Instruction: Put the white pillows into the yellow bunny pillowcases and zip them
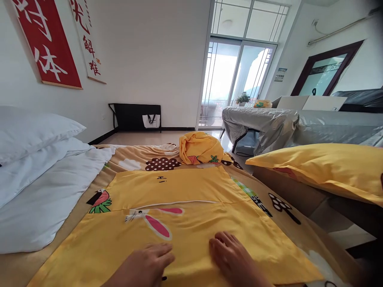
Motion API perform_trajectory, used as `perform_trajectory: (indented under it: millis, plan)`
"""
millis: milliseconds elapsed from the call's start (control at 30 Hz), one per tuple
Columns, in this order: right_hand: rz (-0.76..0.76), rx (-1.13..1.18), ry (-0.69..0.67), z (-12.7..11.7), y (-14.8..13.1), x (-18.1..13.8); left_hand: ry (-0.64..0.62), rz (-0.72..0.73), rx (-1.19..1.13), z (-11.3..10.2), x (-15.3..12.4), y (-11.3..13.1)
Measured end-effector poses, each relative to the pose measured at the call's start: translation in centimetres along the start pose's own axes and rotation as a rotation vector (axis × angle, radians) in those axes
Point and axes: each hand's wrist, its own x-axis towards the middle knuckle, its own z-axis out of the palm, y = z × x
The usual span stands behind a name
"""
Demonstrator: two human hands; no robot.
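A yellow pillowcase (191, 227) lies spread flat on the bed in front of me, printed with a rabbit that has pink ears. Across its upper part runs a slightly gaping, white-edged opening (179, 203). My left hand (146, 263) rests over the near part of the cloth, its thumb and fingers a little apart. To the right, my right hand (231, 255) touches the cloth with loosely bent fingers, somewhat blurred. Neither hand visibly holds anything. Beyond the far edge sits a bunched yellow cloth (202, 147) with a carrot print.
White pillows (36, 159) are piled at the left. A yellow pillow (323, 169) lies at the right on a brown surface. Under the pillowcase is a patterned tan blanket (281, 223). Farther off stand a plastic-covered table (263, 119) and a black folded frame (128, 115) against the wall.
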Motion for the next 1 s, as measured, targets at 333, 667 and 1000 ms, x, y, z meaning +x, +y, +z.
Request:
perform_trajectory:
  millis: [333, 667, 1000]
  plan:
    - [-0.059, 0.045, 0.116, 1.4, 1.1, -4.8, 0.113, 0.316, -0.004, 5.2, 18.6, -0.3]
    - [0.279, 0.1, -0.105, -0.1, 1.7, -3.1, 0.23, 0.217, 0.131, 5.1, 16.8, 0.1]
    - [0.8, -0.504, -0.199, -3.0, 7.4, -4.4, 0.059, 0.389, 0.017, 5.9, 14.2, 2.2]
